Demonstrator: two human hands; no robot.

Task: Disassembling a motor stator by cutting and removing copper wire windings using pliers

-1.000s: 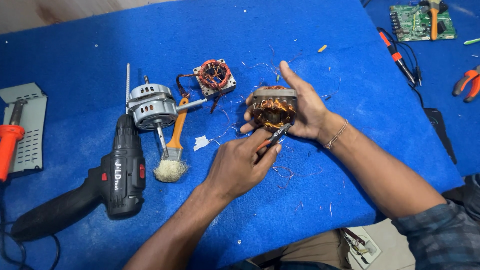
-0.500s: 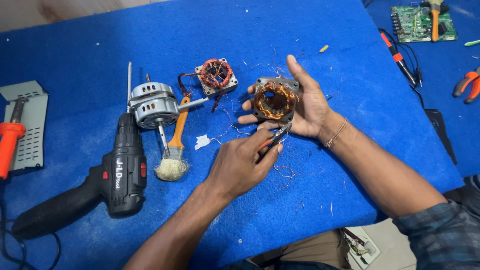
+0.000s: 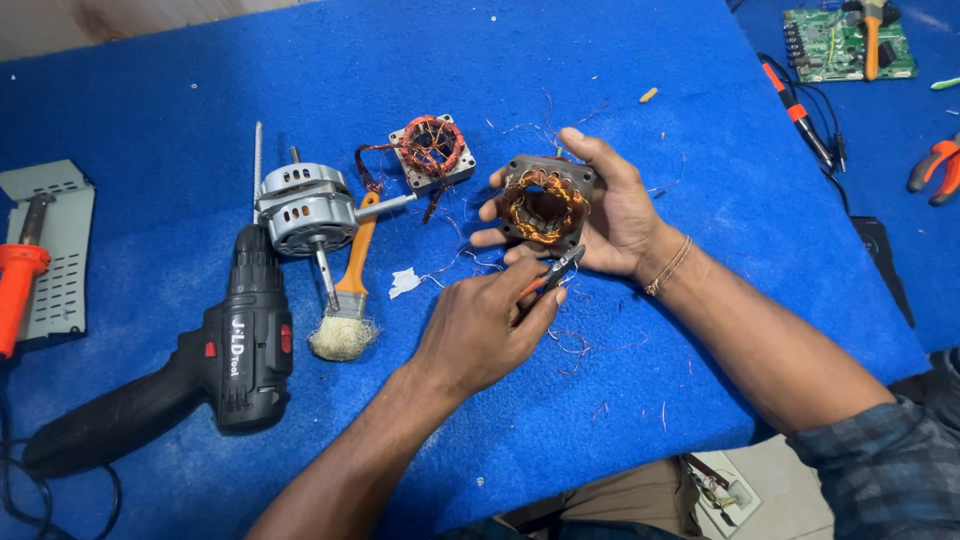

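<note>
The right hand [image 3: 615,205] is wrapped around a square motor core [image 3: 545,203] with copper wire wound inside it. The fingers curl over its top and bottom edges and hold it up off the blue table [image 3: 200,70]. Just below the core, the left hand [image 3: 480,330] is closed tight on small cutters [image 3: 550,275] with orange handles. The cutter tips point up at the bottom edge of the core, very close to it. Thin bits of cut wire [image 3: 570,345] lie on the table around both hands. A little way to the left of the core sits a second wire-wound core [image 3: 432,148]. Farther left are a brush [image 3: 347,300], a round silver motor [image 3: 305,210] and a black drill [image 3: 240,345].
</note>
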